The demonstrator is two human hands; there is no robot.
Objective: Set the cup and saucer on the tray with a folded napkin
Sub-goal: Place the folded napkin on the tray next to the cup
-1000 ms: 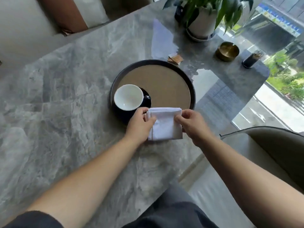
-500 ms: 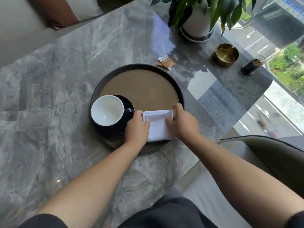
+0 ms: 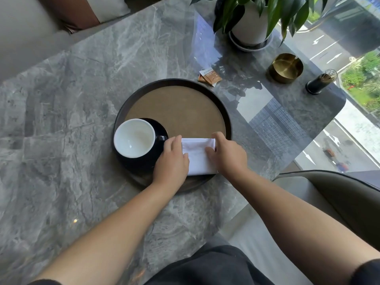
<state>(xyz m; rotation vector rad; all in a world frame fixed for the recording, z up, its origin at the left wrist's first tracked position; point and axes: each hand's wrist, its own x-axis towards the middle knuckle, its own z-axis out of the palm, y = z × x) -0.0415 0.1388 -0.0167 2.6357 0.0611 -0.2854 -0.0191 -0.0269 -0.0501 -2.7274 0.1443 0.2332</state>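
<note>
A round dark tray (image 3: 174,81) with a tan inner surface lies on the grey marble table. At its left sits a cup (image 3: 133,137), white inside, on a dark saucer (image 3: 161,127), handle pointing right. A folded white napkin (image 3: 197,156) lies on the tray's near part, just right of the saucer. My left hand (image 3: 171,160) holds the napkin's left edge, thumb on top. My right hand (image 3: 229,155) holds its right edge, thumb on the cloth and index finger at the far corner.
Beyond the tray lie small brown sachets (image 3: 209,76). A potted plant (image 3: 251,23), a brass bowl (image 3: 285,67) and a dark toothpick holder (image 3: 319,82) stand at the back right. The table's edge runs close on the right, with a chair (image 3: 339,194) below it.
Both hands carried the napkin forward from the table in front of the tray onto the tray, setting it down beside the saucer.
</note>
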